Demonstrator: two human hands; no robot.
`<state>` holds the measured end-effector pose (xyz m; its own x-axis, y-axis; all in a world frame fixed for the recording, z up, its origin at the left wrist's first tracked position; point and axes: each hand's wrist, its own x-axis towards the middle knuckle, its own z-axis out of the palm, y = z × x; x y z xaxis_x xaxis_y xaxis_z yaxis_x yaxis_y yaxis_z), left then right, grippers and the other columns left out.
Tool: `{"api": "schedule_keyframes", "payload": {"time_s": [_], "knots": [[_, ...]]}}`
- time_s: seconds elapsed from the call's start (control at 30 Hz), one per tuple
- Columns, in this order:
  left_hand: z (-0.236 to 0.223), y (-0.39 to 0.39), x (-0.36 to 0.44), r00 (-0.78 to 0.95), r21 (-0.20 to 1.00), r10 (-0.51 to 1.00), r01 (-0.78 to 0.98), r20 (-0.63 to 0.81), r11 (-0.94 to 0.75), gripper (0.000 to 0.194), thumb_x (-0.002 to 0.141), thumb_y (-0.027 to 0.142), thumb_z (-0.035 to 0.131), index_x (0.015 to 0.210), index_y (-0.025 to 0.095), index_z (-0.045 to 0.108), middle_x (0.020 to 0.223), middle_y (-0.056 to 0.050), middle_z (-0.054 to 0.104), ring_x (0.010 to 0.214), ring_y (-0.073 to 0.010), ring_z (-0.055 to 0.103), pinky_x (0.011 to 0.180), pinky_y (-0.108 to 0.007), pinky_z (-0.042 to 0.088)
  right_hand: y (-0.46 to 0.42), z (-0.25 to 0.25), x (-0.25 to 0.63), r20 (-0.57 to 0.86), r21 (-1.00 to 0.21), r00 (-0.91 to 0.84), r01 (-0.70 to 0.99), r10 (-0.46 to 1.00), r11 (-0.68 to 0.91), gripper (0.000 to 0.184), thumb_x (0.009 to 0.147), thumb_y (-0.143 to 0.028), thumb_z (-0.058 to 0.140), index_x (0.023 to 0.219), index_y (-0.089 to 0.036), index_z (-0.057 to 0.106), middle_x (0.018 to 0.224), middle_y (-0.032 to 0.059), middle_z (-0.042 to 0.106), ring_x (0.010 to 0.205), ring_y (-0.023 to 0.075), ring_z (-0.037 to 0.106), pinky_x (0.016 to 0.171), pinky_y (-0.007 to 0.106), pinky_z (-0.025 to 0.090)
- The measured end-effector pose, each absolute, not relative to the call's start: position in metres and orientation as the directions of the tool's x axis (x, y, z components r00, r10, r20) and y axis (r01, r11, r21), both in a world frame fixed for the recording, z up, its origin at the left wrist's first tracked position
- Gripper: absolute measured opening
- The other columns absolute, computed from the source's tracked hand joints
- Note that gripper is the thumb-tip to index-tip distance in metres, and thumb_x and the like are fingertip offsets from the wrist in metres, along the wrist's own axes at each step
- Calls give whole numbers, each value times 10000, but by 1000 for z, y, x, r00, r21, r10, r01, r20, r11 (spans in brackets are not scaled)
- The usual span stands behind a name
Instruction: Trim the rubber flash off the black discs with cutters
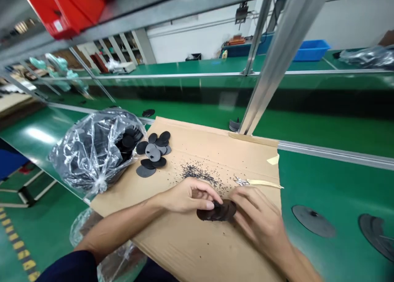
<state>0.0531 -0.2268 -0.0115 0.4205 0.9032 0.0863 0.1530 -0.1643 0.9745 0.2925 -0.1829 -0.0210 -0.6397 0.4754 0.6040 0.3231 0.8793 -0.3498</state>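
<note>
Left hand (187,196) and right hand (255,220) grasp a dark round rubber disc (217,211) on a tan cardboard sheet (184,249), fingers curled around its edges. Fine black granules (198,174) lie scattered ahead, near silver-bladed snips (241,181).

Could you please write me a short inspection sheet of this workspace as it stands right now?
surface: flattened cardboard sheet with tape along one edge, lying on a green workbench
job's things: dark disc between both hands; more dark discs piled beside a clear plastic bag holding others
clutter: black crumbs scattered on the cardboard; small scissors nearby; two large discs on the bench
grips: left hand curled over the disc; right hand touching its edge
cables: nothing seen
surroundings: metal rails overhead, red bin, blue tub
</note>
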Motion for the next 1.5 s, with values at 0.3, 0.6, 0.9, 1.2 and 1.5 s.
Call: {"api": "schedule_keyframes", "payload": {"time_s": [0.3, 0.6, 0.9, 1.2, 1.5], "knots": [[18, -103, 7, 37, 648, 978, 744, 203, -163, 183, 889, 262, 665, 976, 132, 759, 923, -64, 755, 766, -166, 672, 710, -269, 556, -170, -43, 305, 540, -321, -538, 579, 647, 749, 249, 1035, -339, 471, 942, -194, 651, 1057, 110, 649, 888, 223, 643, 732, 337, 516], [6, -2, 12, -105, 437, 976, 900, 193, 10, 264, 986, 338, 607, 1171, 153, 639, 1215, -92, 647, 1081, -210, 645, 953, -422, 565, -178, -43, 308, 517, -303, -559, 588, 648, 750, 135, 973, -275, 613, 867, -193, 630, 1076, 97, 620, 905, 212, 614, 730, 325, 498], [-25, 31, 59, -123, 439, 989, 896, 85, 74, 330, 985, 355, 606, 1250, 158, 601, 1270, -107, 617, 1111, -226, 636, 954, -439, 568, -181, -41, 311, 468, -264, -562, 647, 682, 715, 151, 929, -301, 691, 853, -184, 632, 1052, 85, 608, 890, 205, 587, 755, 321, 489], [-31, 33, 99, -131, 691, 986, 722, 108, 20, 332, 978, 352, 619, 1238, 145, 603, 1240, -102, 627, 1087, -223, 644, 933, -432, 576, -181, -42, 310, 438, -267, -563, 663, 701, 700, 156, 929, -306, 689, 852, -180, 641, 1046, 85, 609, 950, 223, 579, 823, 347, 496], [-16, -83, 55, -155, 900, 964, 415, 215, -134, 405, 827, 508, 703, 1017, 158, 629, 986, -82, 682, 884, -198, 673, 711, -294, 572, -180, -39, 309, 487, -335, -493, 656, 721, 676, 92, 929, -262, 672, 952, -173, 659, 1101, 117, 627, 989, 255, 593, 832, 389, 521]]}}
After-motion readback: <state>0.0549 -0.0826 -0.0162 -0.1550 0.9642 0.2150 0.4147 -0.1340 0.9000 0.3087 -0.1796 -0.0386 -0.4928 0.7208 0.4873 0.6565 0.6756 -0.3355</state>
